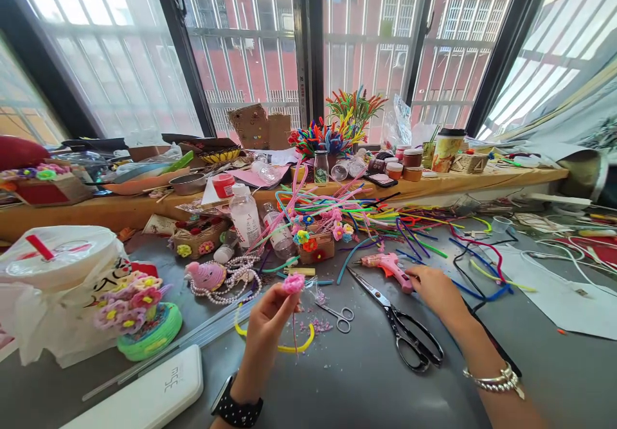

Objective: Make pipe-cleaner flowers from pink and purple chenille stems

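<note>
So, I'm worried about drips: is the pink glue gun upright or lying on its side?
On its side: the glue gun lies along the grey tabletop, nozzle pointing away from the right hand at its handle.

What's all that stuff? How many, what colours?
Fuzzy piece: one, pink, centre
Glue gun: one, pink, right
Big scissors: one, black-handled, front right
Small scissors: one, silver, centre
Pipe cleaners: many, multicoloured, back centre
Plastic bottles: several, clear, centre left
Pearl strings: several, white, centre left
Flowerpot: one, green, left
Bagged drink: one, whitish, left
Lettered case: one, white, front left
Window frames: several, black, back
Table: one, grey, front
Left hand: one, bare, holding fuzzy piece
Right hand: one, bare, touching glue gun
</note>
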The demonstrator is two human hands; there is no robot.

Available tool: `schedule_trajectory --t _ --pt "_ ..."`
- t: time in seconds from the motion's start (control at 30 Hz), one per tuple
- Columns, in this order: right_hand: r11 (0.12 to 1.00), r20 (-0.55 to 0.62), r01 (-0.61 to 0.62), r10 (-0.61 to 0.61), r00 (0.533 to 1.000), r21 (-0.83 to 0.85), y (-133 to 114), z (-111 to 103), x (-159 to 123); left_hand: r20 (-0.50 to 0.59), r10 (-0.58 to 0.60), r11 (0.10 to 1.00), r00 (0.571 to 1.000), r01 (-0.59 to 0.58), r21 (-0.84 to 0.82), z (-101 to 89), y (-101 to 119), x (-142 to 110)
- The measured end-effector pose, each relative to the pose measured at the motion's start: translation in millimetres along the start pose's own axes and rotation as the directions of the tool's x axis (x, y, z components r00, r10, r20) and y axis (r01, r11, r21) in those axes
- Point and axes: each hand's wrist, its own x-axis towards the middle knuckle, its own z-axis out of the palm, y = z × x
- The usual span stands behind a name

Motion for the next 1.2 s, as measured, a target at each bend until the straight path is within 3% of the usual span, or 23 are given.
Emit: schedule_trajectory --t 0.43,0.6,0.7,0.8,0.9,1.03,1.2 --pt "0.996 0.072 0.043 -0.037 0.997 -0.075 -6 17 -8 0.016 0.009 0.999 1.0 -0.008 -0.041 -5.0 4 3" --pt "0.995 -0.029 0.076 -0.078 0.997 -0.063 -12 11 -7 0.05 0.008 0.999 0.999 -0.006 -0.044 -9.1 3 3" --pt "0.963 -0.151 0.247 -0.23 0.961 0.107 -38 2 -10 0.075 0.015 0.998 0.997 -0.01 -0.063 -12.6 2 5" --pt "0.848 -0.142 0.428 -0.404 0.904 0.313 -82 -3 -14 0.08 0.021 0.996 0.997 -0.014 -0.088 -13.9 1 5" --pt "0.751 -0.109 0.55 -0.553 0.826 0.366 -128 3 -13 0.102 0.028 0.995 0.994 -0.019 -0.096 -13.4 0 5" --pt "0.706 -0.05 0.615 -0.642 0.765 0.352 -168 20 2 0.116 0.029 0.996 0.993 -0.02 -0.085 -13.2 1 4" --pt "0.669 0.001 0.648 -0.696 0.718 0.363 -186 34 16 0.12 0.022 0.993 0.993 -0.007 -0.12 -12.0 3 4"
